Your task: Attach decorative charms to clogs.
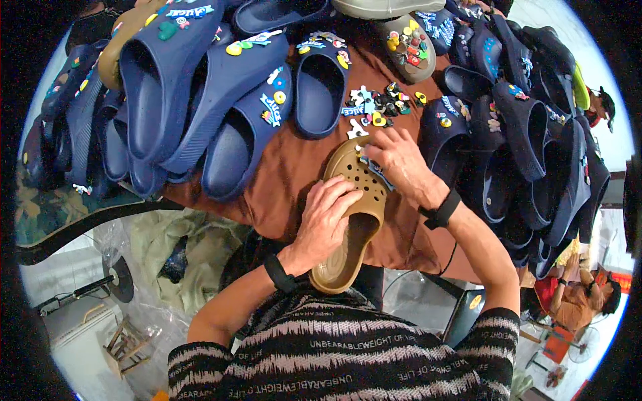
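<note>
A tan foam clog (pixel 372 208) with round holes in its upper lies on the brown cloth, toe pointing away from me, heel near my body. My left hand (pixel 328 210) is closed on the clog's left side, fingers over the upper. At the toe, my right hand (pixel 399 160) is bent with its fingertips closed around a small shoe charm, mostly hidden by the fingers. A blue charm (pixel 378 172) shows on the upper beneath that hand. Just beyond the toe lies a pile of loose charms (pixel 384 101) in black, white, yellow and blue.
Navy clogs with charms (pixel 247 127) are crowded on the left, and more navy clogs (pixel 498 154) are piled on the right. A tan clog covered in charms (pixel 406 50) stands at the back. Brown cloth (pixel 267 210) covers the table. Another person (pixel 582 301) sits at far right.
</note>
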The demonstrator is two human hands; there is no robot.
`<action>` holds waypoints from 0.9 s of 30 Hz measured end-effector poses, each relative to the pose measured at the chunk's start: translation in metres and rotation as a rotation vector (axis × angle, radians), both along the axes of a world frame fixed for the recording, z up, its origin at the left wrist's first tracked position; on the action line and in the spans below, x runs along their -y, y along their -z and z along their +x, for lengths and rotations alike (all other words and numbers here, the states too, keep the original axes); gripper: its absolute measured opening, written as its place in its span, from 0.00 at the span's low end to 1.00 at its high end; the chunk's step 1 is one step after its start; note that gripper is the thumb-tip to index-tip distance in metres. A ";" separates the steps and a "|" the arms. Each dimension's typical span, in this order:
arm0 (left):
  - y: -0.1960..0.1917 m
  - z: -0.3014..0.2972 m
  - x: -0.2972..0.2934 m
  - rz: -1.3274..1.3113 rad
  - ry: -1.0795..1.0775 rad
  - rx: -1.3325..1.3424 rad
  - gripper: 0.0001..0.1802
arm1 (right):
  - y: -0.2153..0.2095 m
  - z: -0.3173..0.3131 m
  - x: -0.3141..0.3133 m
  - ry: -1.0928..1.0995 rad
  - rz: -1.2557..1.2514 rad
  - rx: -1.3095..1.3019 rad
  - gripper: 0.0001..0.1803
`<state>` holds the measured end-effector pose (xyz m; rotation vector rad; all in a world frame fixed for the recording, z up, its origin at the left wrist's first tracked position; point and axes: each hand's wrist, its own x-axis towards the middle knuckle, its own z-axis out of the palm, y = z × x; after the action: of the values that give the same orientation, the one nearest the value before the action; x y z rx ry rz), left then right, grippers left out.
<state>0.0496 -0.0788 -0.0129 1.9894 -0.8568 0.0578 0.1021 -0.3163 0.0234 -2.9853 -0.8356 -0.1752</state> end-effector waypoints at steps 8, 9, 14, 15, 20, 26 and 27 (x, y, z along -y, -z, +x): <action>0.000 0.000 -0.001 -0.060 -0.022 -0.020 0.28 | -0.015 -0.015 0.005 0.149 0.325 -0.128 0.14; 0.000 0.000 -0.001 -0.070 -0.022 -0.025 0.28 | -0.012 -0.018 0.006 0.149 0.324 -0.128 0.14; 0.001 0.000 0.000 -0.082 -0.025 -0.014 0.29 | -0.007 -0.022 0.009 0.230 0.469 -0.129 0.16; 0.001 -0.001 0.000 -0.082 -0.027 -0.016 0.29 | -0.010 -0.022 0.006 0.230 0.470 -0.128 0.16; 0.001 -0.001 0.000 -0.081 -0.021 -0.019 0.30 | -0.015 -0.011 0.004 0.215 0.385 -0.096 0.13; 0.002 0.000 0.000 -0.081 -0.017 -0.021 0.31 | -0.009 -0.001 0.007 0.113 0.300 0.000 0.11; 0.001 0.000 0.000 -0.081 -0.016 -0.021 0.31 | -0.009 -0.001 0.007 0.113 0.300 0.000 0.11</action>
<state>0.0495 -0.0788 -0.0141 1.9186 -0.8123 0.0792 0.1014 -0.3234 0.0326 -2.7488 -0.5812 -0.2771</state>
